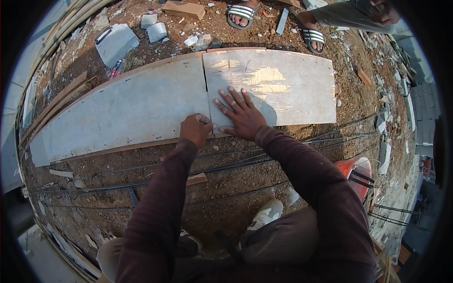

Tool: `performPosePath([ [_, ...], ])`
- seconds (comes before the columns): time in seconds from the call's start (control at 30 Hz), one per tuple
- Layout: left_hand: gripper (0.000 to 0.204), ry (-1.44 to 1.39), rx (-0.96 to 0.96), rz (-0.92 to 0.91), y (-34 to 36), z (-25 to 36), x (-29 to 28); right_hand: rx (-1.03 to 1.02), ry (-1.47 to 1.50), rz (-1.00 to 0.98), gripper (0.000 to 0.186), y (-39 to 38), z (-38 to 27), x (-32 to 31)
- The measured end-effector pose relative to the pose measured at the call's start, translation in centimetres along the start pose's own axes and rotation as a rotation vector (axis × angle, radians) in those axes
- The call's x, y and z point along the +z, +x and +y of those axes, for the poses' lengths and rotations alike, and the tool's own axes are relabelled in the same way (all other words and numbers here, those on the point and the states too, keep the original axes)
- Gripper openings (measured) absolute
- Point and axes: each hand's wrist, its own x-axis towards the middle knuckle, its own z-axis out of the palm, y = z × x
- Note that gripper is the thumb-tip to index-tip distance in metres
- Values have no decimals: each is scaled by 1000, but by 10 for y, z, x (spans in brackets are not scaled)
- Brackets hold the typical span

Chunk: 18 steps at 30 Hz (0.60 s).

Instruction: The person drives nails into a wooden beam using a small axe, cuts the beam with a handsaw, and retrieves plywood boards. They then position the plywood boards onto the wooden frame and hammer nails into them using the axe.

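Two pale plywood panels lie end to end on the ground before me, the left panel (pixel 122 101) long and the right panel (pixel 302 85) shorter, with its top layer peeled in yellowish patches. A narrow dark seam parts them. My right hand (pixel 243 115) rests flat on the right panel beside the seam, its fingers spread. At the near edge of the left panel, close to the seam, my left hand (pixel 194 129) is closed in a pinch. Whatever its fingertips hold, if anything, is too small to make out. A strip of wood (pixel 113 154) shows along the panels' near edge.
Long dark rods (pixel 236 161) run across the dirt between me and the panels. Broken white blocks (pixel 118 43) and wood offcuts (pixel 184 9) lie beyond. Another person's sandalled foot (pixel 242 15) stands at the far side. An orange object (pixel 347 167) sits to my right.
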Motion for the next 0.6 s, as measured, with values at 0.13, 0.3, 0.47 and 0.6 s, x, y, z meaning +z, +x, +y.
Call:
performPosePath([
  [0.13, 18, 7, 20, -24, -1, 3, -1, 8, -22, -10, 88, -1, 2, 3],
  [0.3, 17, 32, 72, -6, -1, -3, 1, 11, -6, -43, 93, 1, 1, -4],
  [0.47, 18, -13, 85, -3, 0, -8, 0, -2, -6, -69, 99, 2, 0, -10],
  [0.6, 20, 98, 127, 38, -2, -8, 2, 5, -25, -63, 102, 2, -1, -10],
])
